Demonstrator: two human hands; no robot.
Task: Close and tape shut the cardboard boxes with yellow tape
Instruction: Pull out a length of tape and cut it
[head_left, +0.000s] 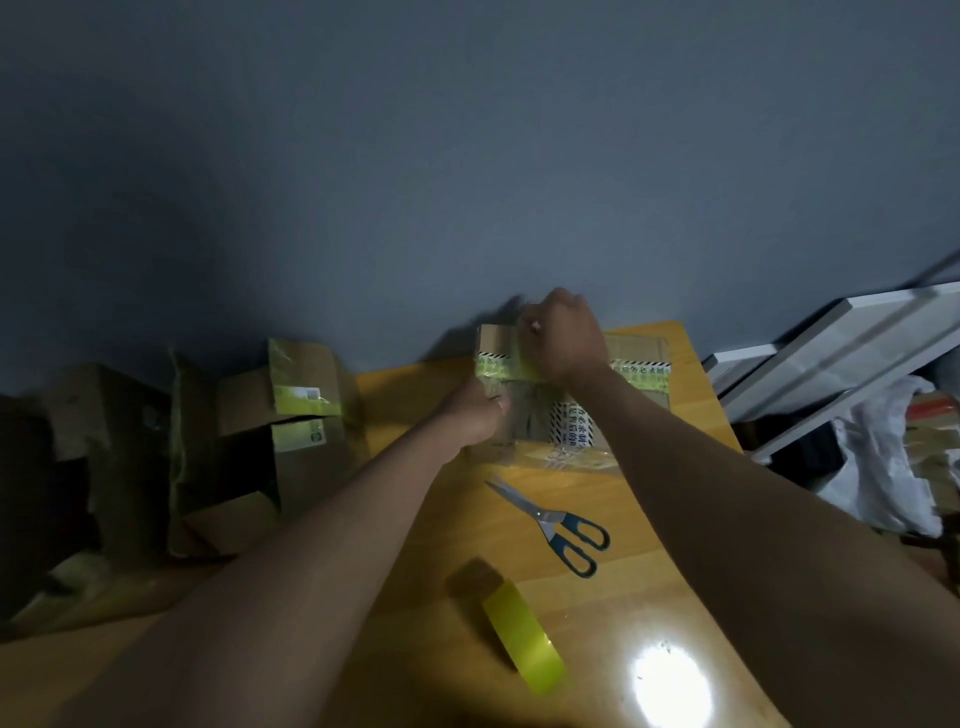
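A closed cardboard box (641, 345) lies at the far end of the wooden table (405, 395), against the wall. A strip of yellow tape (498, 367) runs across its top. My right hand (563, 338) lies on top of the box, fingers bent down onto the strip near the far left corner. My left hand (480, 410) presses against the box's left side, just below the strip's end. A roll of yellow tape (522, 636) stands on edge near the table's front. Scissors (556, 522) with dark handles lie shut between roll and box.
Several cardboard boxes (291, 415), some with yellow tape, are stacked on the floor left of the table. White boards (831, 353) and a white plastic bag (878, 457) lean at the right. A bright light reflection (667, 686) sits on the table's near part.
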